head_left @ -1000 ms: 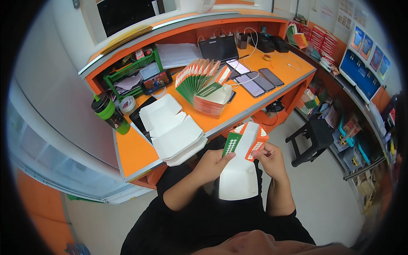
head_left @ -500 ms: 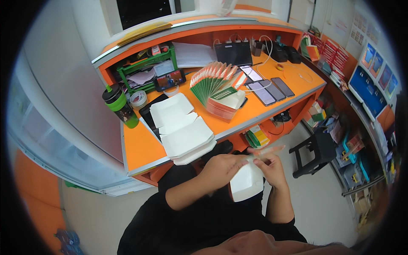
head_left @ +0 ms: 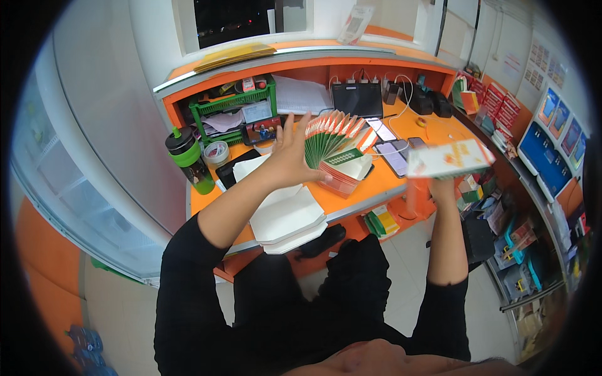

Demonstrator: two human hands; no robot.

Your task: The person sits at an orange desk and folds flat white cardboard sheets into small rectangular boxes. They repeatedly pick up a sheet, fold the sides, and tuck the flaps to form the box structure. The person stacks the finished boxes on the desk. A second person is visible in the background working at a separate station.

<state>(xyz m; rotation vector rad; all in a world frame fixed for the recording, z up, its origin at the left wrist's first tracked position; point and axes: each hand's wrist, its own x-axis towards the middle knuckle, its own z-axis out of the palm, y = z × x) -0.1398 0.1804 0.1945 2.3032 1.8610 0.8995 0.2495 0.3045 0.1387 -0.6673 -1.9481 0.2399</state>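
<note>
My left hand (head_left: 290,155) reaches over the table with fingers spread and holds nothing. Its thumb is beside the fanned stack of printed cardboard food boxes (head_left: 342,177), green, orange and white; whether it touches them I cannot tell. On the right, my right hand (head_left: 443,187) holds up a white and orange printed cardboard food box (head_left: 450,158), gripping it from below; the box is blurred and hides most of the fingers. Beneath my left forearm lies a stack of white unfolded cardboard box blanks (head_left: 288,214), reaching over the table's front edge.
On the orange table (head_left: 203,202) stand a green and black bottle (head_left: 190,160), tape rolls (head_left: 216,152) and a green rack (head_left: 233,106). Several phones (head_left: 392,156) with cables lie right of the fanned stack. A black stool (head_left: 476,241) stands by the right shelves.
Both hands were together over my lap, working on the box. My left hand has let go and moved up to the fanned stack; my right hand has carried the box up and right.
</note>
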